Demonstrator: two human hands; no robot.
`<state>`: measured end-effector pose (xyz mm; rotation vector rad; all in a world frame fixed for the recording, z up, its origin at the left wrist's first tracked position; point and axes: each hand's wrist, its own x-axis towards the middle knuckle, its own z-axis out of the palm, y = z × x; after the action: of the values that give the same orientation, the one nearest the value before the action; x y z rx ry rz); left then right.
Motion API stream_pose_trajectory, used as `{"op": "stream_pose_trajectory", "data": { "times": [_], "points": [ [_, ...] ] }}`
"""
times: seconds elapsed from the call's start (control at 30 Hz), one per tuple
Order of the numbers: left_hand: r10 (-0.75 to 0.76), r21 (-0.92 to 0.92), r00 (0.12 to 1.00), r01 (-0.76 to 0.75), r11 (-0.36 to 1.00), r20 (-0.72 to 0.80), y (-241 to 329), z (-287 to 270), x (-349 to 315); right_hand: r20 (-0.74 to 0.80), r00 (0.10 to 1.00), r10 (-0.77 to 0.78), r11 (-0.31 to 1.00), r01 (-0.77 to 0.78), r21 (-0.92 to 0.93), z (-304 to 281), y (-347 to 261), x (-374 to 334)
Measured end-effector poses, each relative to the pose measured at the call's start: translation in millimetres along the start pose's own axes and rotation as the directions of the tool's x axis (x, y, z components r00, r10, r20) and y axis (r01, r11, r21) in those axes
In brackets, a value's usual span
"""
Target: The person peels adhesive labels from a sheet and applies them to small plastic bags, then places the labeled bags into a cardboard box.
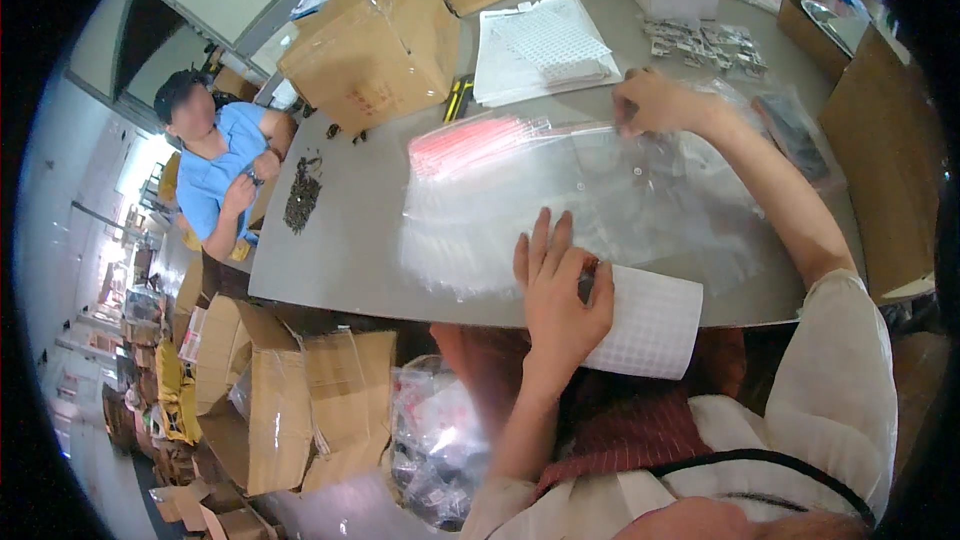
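My left hand [565, 305] rests at the table's near edge, thumb and index finger bent together, the other fingers stretched over the plastic. Against its thumb side is a curved white sheet of small labels [650, 325], apparently held there and hanging past the edge. Farther off, my right hand [652, 105] pinches the upper edge of a clear plastic bag [655, 170]; its fingertips are partly hidden. To the left lies a fanned stack of clear bags [480, 225] with pinkish-red top edges [470, 145].
Small dark parts [302, 195] lie left, near a person in blue [225, 155]. Behind stand a large carton [375, 40], white sheets [545, 50] and small metallic pieces [705, 45]. Cardboard [890, 160] borders the right. Open cartons [300, 395] and bagged items [435, 440] sit below.
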<state>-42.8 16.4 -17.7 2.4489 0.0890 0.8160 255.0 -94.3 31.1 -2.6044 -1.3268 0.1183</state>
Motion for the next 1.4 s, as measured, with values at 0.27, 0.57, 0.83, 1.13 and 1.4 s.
{"op": "stream_pose_trajectory", "data": {
  "times": [0.27,0.57,0.83,1.13,1.4],
  "points": [
    [-0.049,0.072,0.996,0.043,0.996,0.074,3,1,0,-0.115,0.952,-0.283,0.880,0.305,0.363,17,-18,10],
    [-0.007,0.027,0.997,0.005,1.000,0.080,2,2,-2,-0.098,0.964,-0.245,0.907,0.264,0.329,40,-24,13],
    [0.119,-0.282,0.985,-0.081,0.956,0.121,16,0,10,-0.525,0.825,-0.209,0.617,0.528,0.583,-12,-35,10],
    [0.372,-0.422,0.823,-0.182,0.888,0.429,53,43,20,-0.166,0.986,0.013,0.520,0.135,0.844,-84,13,-34],
    [0.296,-0.409,0.875,-0.127,0.904,0.383,44,45,18,0.108,0.961,0.253,0.668,-0.255,0.699,-86,31,-124]
  ]
}}
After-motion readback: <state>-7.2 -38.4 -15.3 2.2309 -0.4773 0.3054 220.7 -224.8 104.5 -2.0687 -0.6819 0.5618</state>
